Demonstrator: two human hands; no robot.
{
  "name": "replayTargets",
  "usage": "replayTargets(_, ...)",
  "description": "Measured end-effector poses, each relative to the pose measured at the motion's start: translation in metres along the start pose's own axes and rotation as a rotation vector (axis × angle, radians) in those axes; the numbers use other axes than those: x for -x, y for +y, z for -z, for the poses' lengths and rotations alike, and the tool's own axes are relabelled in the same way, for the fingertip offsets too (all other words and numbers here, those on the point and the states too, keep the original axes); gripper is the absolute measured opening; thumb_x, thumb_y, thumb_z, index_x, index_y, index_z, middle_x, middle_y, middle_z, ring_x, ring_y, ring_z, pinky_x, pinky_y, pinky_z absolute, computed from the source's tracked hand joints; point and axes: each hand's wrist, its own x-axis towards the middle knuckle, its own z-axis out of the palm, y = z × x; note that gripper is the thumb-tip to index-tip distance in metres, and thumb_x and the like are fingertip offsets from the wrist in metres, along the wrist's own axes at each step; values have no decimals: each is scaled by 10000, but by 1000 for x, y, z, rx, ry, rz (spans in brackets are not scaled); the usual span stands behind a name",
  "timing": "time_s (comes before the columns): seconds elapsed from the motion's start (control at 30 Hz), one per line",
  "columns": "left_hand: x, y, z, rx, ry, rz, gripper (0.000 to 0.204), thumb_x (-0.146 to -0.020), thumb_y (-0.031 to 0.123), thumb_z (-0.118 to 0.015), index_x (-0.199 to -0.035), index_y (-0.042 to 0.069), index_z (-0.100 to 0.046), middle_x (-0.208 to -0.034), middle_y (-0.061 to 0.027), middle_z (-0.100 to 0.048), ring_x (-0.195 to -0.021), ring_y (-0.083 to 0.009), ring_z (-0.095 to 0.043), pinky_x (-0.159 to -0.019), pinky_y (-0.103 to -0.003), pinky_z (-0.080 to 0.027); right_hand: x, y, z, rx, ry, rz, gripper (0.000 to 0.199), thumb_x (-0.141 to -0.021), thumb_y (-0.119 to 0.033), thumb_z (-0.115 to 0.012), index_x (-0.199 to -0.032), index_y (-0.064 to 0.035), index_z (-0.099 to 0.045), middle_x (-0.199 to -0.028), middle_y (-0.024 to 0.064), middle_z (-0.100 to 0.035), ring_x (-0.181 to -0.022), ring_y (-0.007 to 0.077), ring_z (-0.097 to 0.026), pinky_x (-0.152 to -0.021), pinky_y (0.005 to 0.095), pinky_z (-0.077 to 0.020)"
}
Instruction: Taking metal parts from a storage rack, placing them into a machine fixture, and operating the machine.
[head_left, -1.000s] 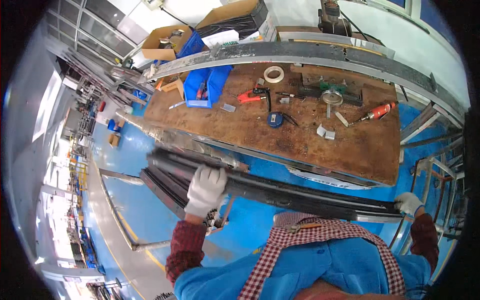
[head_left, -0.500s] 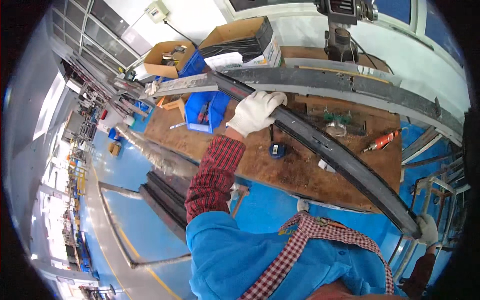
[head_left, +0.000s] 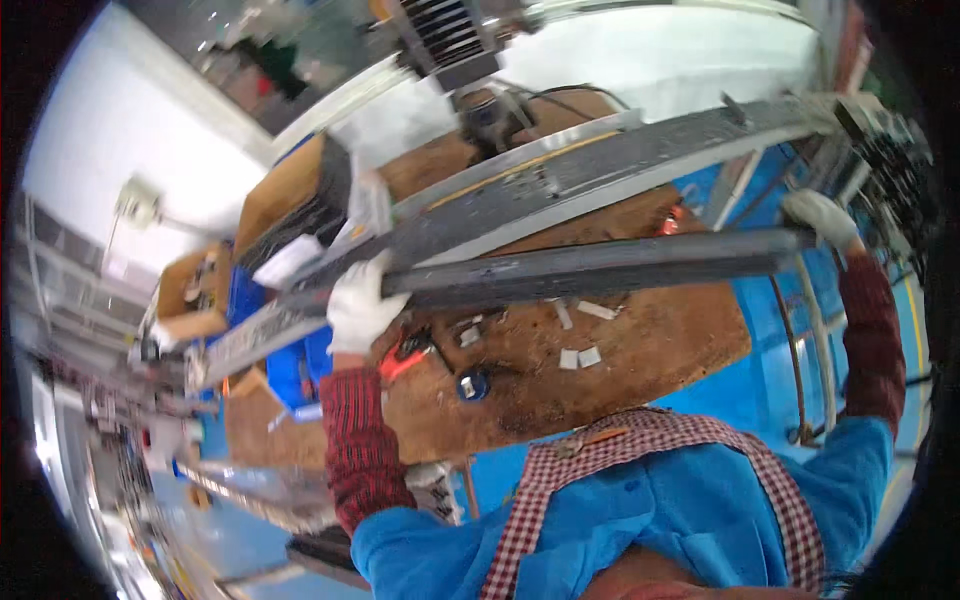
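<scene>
A long dark grey profile bar [head_left: 600, 268] spans almost level above the workbench, gripped at both ends. My left hand [head_left: 362, 303], in a white knit glove, is closed on its left end. At the far right my right hand [head_left: 822, 218], gloved alike, holds the other end, its fingers partly hidden and blurred. Just beyond the bar, a long grey rail [head_left: 580, 180] with a pale side face runs slantwise over the bench. Below the bar lie a red-handled tool [head_left: 404, 356] and a blue round tape measure [head_left: 473, 385].
The brown bench [head_left: 660, 350] carries small pale pieces [head_left: 580, 358]. Blue bins [head_left: 300, 375] and cardboard boxes [head_left: 193, 292] stand left. A motor-like machine [head_left: 450, 40] rises behind. Metal stand legs [head_left: 815, 340] stand at right on the blue floor.
The bar has swung from a steep slant to nearly level as my right hand rose. My left hand now grips its end rather than further along. The view has turned to the right.
</scene>
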Motion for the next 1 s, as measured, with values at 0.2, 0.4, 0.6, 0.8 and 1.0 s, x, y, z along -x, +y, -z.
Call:
replayTargets(0.2, -11, -29, -30, 8, 43, 87, 549, -702, 333, -847, -1115, 17, -673, -1021, -161, -683, -923, -377, -635, -877, -438, -514, -92, 16, 19, -747, -89, -627, 416, -993, -422, -585, -1136, -52, -709, -950, 87, -683, -829, 255, -615, -833, 357, -507)
replayTargets(0.4, -34, -34, -52, -59, 126, 161, 529, -711, 347, -853, -1078, 14, -666, -1028, -174, -674, -921, -372, -626, -875, -452, -503, -149, 87, 3, -587, -7, -628, 654, -1008, -614, -465, -1060, -22, -737, -960, 90, -718, -873, 246, -653, -865, 385, -517)
replayTargets(0.6, -59, -29, -69, -153, 74, 250, 541, -722, 357, -844, -1099, 19, -653, -1029, -188, -656, -936, -389, -614, -887, -459, -489, -212, 99, 22, -633, 184, -615, 579, -1015, -533, -499, -1233, -27, -678, -1129, 90, -712, -960, 242, -662, -899, 355, -519)
replayTargets(0.8, -70, -34, -74, -124, 86, 193, 519, -726, 352, -841, -1084, 24, -656, -987, -180, -658, -911, -385, -615, -876, -452, -494, -204, 98, 10, -296, 459, -482, 498, -953, -292, -661, -1397, -72, -607, -1270, 75, -683, -1023, 215, -648, -907, 309, -520)
replayTargets(1.0, -83, -27, -80, -151, 112, 236, 560, -705, 344, -859, -1120, 29, -656, -989, -166, -670, -926, -374, -631, -893, -438, -502, -233, 26, -42, 148, 308, -287, 792, -755, -141, -723, -1507, -116, -475, -1396, 86, -597, -1204, 289, -589, -1057, 383, -463)
